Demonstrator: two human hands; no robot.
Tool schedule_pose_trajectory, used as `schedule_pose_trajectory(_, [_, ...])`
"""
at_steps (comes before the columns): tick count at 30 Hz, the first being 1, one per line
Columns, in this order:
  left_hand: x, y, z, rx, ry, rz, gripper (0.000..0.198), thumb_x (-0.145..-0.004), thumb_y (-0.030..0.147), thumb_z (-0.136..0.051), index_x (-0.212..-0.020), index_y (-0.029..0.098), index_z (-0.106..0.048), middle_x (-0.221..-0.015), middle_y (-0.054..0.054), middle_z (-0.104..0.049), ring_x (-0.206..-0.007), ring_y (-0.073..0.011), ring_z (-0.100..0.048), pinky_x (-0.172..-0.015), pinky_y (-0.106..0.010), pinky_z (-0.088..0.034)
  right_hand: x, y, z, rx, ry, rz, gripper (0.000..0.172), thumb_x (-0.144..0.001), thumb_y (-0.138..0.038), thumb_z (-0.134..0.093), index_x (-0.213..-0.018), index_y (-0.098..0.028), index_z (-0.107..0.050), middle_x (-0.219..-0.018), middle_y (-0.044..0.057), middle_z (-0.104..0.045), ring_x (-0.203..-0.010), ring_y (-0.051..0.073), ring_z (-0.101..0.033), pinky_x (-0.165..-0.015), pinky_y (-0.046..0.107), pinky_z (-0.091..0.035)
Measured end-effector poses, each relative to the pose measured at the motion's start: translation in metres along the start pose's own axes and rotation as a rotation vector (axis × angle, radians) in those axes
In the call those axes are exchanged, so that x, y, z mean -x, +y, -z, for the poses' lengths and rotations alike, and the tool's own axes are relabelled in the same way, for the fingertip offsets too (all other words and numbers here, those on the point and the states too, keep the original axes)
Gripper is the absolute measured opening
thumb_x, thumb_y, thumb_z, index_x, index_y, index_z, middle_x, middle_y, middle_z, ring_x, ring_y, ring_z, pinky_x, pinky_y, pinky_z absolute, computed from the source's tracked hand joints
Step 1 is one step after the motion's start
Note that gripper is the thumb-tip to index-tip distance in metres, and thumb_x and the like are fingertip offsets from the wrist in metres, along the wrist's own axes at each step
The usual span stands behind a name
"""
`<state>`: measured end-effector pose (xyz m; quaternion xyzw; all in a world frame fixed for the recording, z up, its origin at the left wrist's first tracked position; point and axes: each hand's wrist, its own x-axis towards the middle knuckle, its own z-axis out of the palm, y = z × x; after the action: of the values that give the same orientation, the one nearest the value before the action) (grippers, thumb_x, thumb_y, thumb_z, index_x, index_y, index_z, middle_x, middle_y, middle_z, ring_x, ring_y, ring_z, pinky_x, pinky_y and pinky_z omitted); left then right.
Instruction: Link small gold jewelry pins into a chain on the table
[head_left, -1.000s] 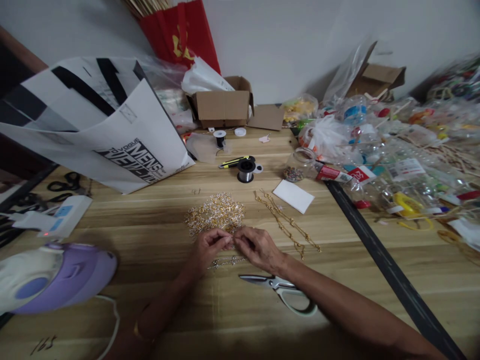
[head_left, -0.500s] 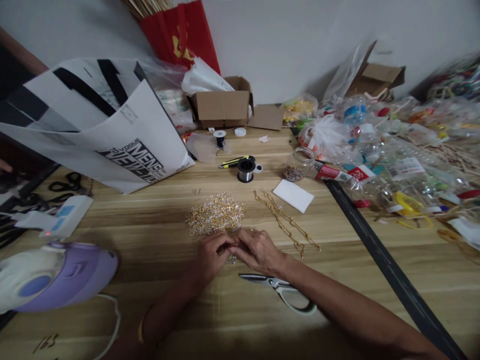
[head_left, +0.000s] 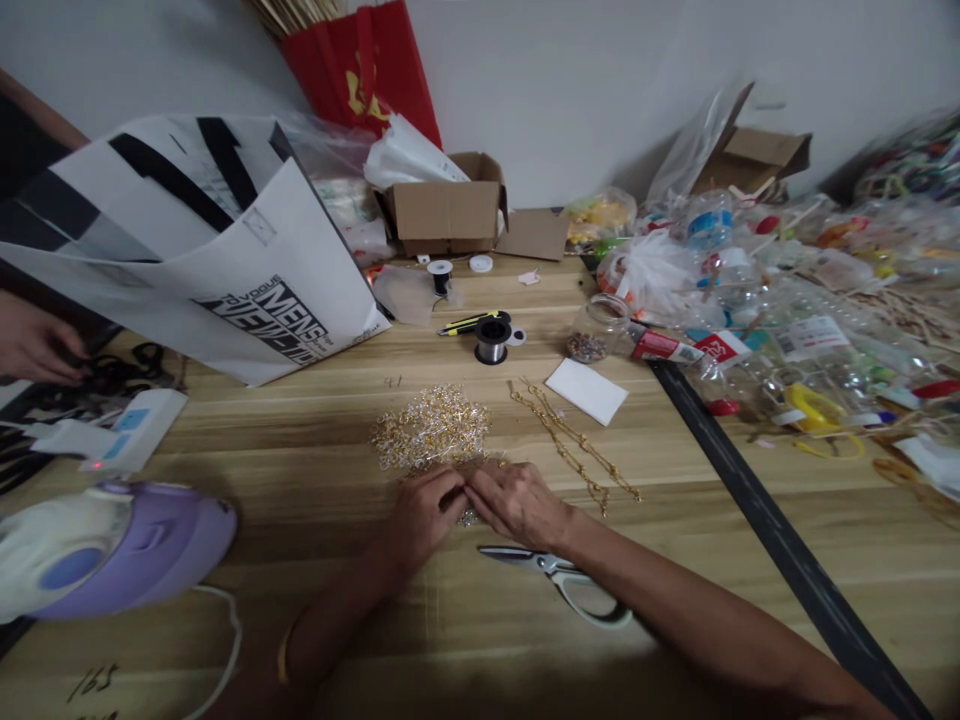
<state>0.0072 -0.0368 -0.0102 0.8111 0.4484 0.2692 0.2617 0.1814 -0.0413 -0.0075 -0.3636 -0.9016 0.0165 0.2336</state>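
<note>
My left hand (head_left: 426, 515) and my right hand (head_left: 521, 503) meet fingertip to fingertip at the near edge of a heap of gold and silver chain (head_left: 433, 428). The fingers of both are pinched together, and whatever lies between them is too small and hidden to name. Just under the fingertips shows a small cluster of silvery bits (head_left: 468, 517). Scissors (head_left: 559, 580) with pale handles lie beside my right wrist, partly beneath the forearm. To the right, a gold chain with beads (head_left: 574, 450) is laid out in a long loop.
Behind the heap stand a wire spool (head_left: 492, 340), a yellow-black cutter (head_left: 461, 324) and a jar of beads (head_left: 598, 330). A white card (head_left: 586, 391) lies nearby. A white bag (head_left: 292, 270) and a purple appliance (head_left: 142, 550) stand left; plastic bottles (head_left: 810, 350) crowd the right. Another person's hand (head_left: 37, 340) is far left.
My fingers have shifted slightly against each other, staying in the same spot. At the far left the other person's hand has come further into view beside the black cords.
</note>
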Motion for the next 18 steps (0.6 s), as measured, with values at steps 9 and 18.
schedule_pose_trajectory(9, [-0.003, -0.0032, -0.0028, 0.238, 0.042, 0.129, 0.011, -0.074, 0.017, -0.056, -0.069, 0.015, -0.065, -0.068, -0.003, -0.065, -0.065, -0.0147, -0.059, -0.064, -0.024, -0.045, 0.0029, 0.0055, -0.0078, -0.085, 0.008, -0.057, 0.022, -0.095, -0.026, -0.035, -0.082, -0.016, -0.05, -0.067, 0.003, -0.057, -0.059, 0.013, -0.051, -0.055, 0.026, -0.029])
schedule_pose_trajectory(18, [-0.0072, -0.0024, 0.0048, 0.499, 0.068, 0.281, 0.015, -0.075, 0.026, -0.06, -0.078, 0.014, -0.068, -0.071, -0.004, -0.068, -0.067, -0.0156, -0.061, -0.064, -0.024, -0.048, 0.0007, 0.0094, -0.004, -0.356, 0.049, -0.175, 0.019, -0.093, -0.022, -0.038, -0.082, -0.017, -0.052, -0.068, 0.003, -0.059, -0.06, 0.012, -0.053, -0.058, 0.023, -0.036])
